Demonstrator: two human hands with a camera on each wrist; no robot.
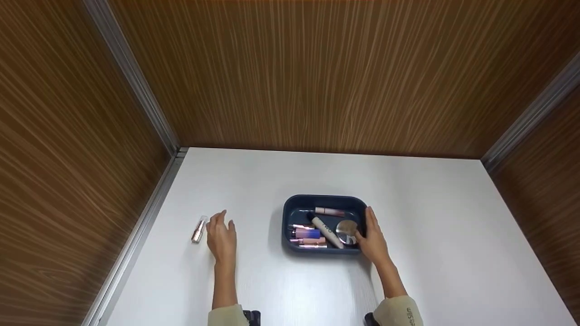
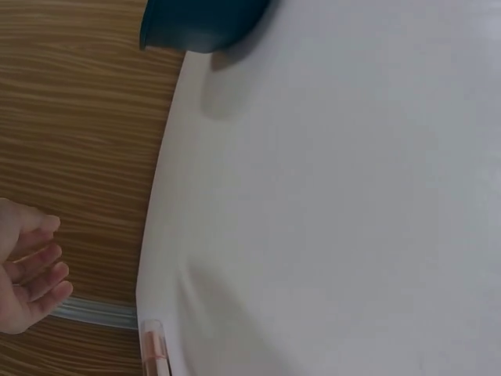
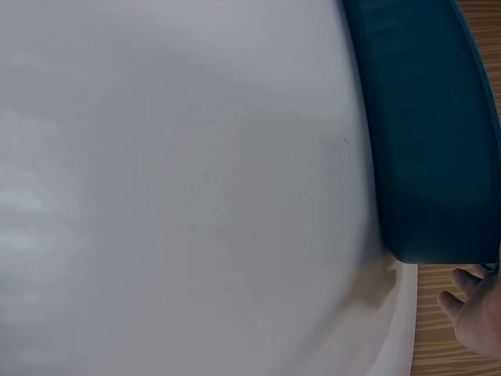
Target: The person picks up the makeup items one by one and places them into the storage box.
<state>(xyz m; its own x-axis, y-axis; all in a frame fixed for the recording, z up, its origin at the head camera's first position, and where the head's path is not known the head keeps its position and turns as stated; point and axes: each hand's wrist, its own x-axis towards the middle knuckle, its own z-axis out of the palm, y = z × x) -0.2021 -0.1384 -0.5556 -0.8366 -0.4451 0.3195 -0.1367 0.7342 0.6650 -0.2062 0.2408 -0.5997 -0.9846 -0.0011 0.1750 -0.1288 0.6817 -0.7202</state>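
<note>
A dark blue rectangular bin stands on the white table. In it lie a white marker-like tube with a black cap, a round silver compact, a pink lip gloss tube and several small cosmetic tubes. My right hand grips the bin's right wall, thumb inside over the compact's edge and fingers outside. Left of the bin, my left hand is raised with loosely bent fingers and holds nothing. Just beside it lies a small clear-capped lipstick tube, also at the bottom of the left wrist view.
The white table is bounded by wood-grain panels at the back and both sides. Grey metal strips run along the panel joints. Long sleeves cover my forearms.
</note>
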